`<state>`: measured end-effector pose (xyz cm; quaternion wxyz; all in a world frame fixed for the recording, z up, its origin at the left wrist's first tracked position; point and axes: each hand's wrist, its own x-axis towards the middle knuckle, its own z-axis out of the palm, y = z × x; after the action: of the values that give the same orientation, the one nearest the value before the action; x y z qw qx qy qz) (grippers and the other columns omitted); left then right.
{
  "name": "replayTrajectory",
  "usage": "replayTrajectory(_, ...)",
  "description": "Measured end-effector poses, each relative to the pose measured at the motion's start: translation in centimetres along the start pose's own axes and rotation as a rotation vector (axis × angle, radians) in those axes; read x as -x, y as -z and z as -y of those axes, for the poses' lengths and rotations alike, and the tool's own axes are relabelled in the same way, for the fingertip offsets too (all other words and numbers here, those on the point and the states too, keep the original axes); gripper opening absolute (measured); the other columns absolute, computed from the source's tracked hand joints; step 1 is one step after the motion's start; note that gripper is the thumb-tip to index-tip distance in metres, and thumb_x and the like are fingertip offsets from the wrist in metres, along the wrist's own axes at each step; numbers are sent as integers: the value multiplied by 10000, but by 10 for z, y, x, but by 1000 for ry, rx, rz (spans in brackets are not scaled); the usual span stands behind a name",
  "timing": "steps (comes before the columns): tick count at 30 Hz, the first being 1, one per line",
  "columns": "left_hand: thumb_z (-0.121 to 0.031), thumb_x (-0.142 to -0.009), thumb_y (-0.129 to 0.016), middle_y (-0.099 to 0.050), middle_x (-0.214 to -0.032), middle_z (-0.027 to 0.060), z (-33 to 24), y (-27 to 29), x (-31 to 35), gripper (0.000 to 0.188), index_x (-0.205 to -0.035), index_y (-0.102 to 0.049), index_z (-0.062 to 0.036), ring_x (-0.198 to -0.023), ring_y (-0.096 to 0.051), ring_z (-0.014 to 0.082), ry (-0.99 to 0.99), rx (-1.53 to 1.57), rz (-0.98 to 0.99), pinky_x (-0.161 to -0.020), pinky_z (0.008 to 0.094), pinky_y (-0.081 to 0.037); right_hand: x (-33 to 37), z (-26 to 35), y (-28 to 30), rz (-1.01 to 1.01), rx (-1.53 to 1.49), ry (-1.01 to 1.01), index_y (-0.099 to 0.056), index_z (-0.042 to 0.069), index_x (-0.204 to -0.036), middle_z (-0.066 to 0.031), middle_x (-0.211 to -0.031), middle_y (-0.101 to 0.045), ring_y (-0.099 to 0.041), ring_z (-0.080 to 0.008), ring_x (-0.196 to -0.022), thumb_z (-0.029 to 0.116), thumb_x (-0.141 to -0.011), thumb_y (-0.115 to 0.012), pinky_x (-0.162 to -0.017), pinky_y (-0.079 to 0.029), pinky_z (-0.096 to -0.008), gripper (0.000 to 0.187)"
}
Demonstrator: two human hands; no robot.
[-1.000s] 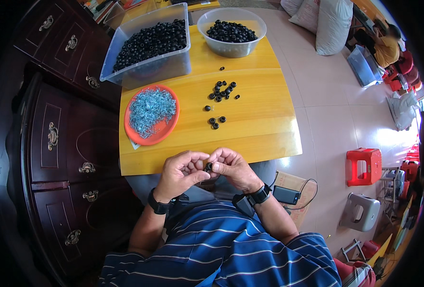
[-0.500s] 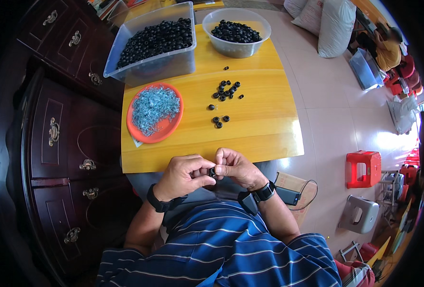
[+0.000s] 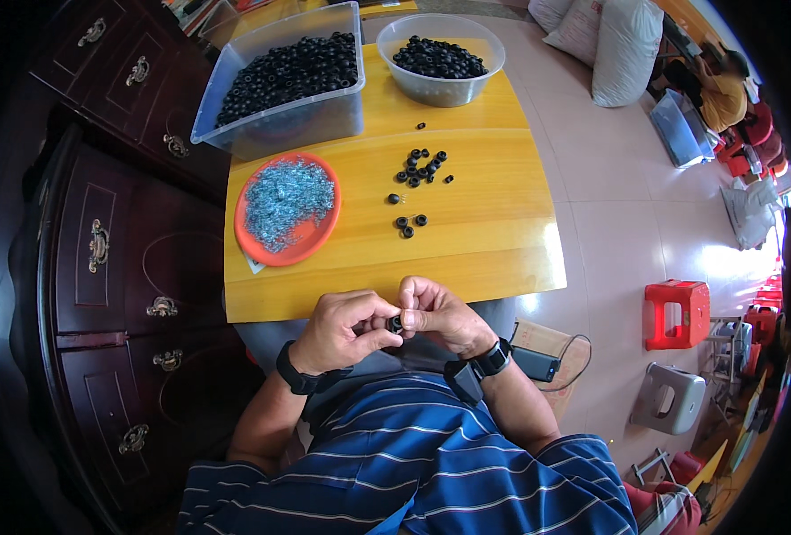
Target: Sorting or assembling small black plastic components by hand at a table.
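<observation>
Between the fingertips of my left hand (image 3: 349, 330) is a small black ring-like part (image 3: 395, 324), held just off the table's front edge. My right hand (image 3: 444, 318) meets it from the other side, thumb and forefinger pinched closed at the part; anything small between them is hidden. Ahead on the yellow table (image 3: 467, 254) lie several loose black round parts (image 3: 420, 169), with a group of three (image 3: 407, 226) nearer me. One part (image 3: 394, 199) lies alone between them. An orange plate (image 3: 311, 239) to the left carries a heap of small clear bluish pieces (image 3: 288, 201).
A clear rectangular bin (image 3: 280, 130) and a round translucent bowl (image 3: 444, 92), both holding many black parts, stand at the far side. Dark drawers (image 3: 101, 259) line the left. Stools (image 3: 678, 315), sacks (image 3: 627, 53) and a seated person (image 3: 725, 100) are on the right.
The view has shifted very slightly. Both hands stay together at the black part, with hardly any visible movement of the fingers.
</observation>
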<state>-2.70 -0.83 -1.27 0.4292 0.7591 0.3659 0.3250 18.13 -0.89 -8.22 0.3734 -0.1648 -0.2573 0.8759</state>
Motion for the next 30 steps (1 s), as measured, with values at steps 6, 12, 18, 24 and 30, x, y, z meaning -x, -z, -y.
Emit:
replayTrajectory(6,-101,-772,-855,-614,-703,16,-1,-2,2,244,-903,-663,-27,-608,-581,85,5,69,-15,-549,229,-455,0,5,-3,41,-22,16,-568,73,-964,7,-837,-648,-646,-77,-756,111,-925,-724,-703,-523,-205,165)
replayTrajectory(12,-82,-764,-861,-635,-729,1,6,1,2,256,-929,-674,-26,-627,-584,63,52,182,27,-550,219,-459,1,4,-5,16,-25,-15,-570,72,-981,-4,-864,-663,-662,-82,-782,119,-943,-704,-712,-534,-209,146)
replayTrajectory(18,-44,-765,-854,-630,-729,-12,0,-2,3,295,-1008,-690,-16,-654,-583,34,104,280,-38,-582,191,-472,-1,6,-9,-17,-71,16,-571,69,-1001,-22,-894,-671,-673,-94,-794,120,-955,-687,-725,-552,-215,135)
replayTrajectory(24,-46,-772,-854,-620,-725,-19,4,3,3,275,-970,-666,-17,-658,-574,22,106,335,6,-581,188,-465,-3,4,-10,15,-137,-27,-573,72,-1009,-24,-895,-676,-677,-100,-776,108,-953,-686,-712,-551,-214,132)
replayTrajectory(30,-20,-789,-827,-595,-686,-23,3,5,3,231,-918,-635,-21,-610,-541,20,46,304,23,-549,200,-442,-2,2,-11,45,-130,-55,-578,69,-996,-17,-881,-671,-671,-92,-780,119,-935,-708,-716,-549,-209,152)
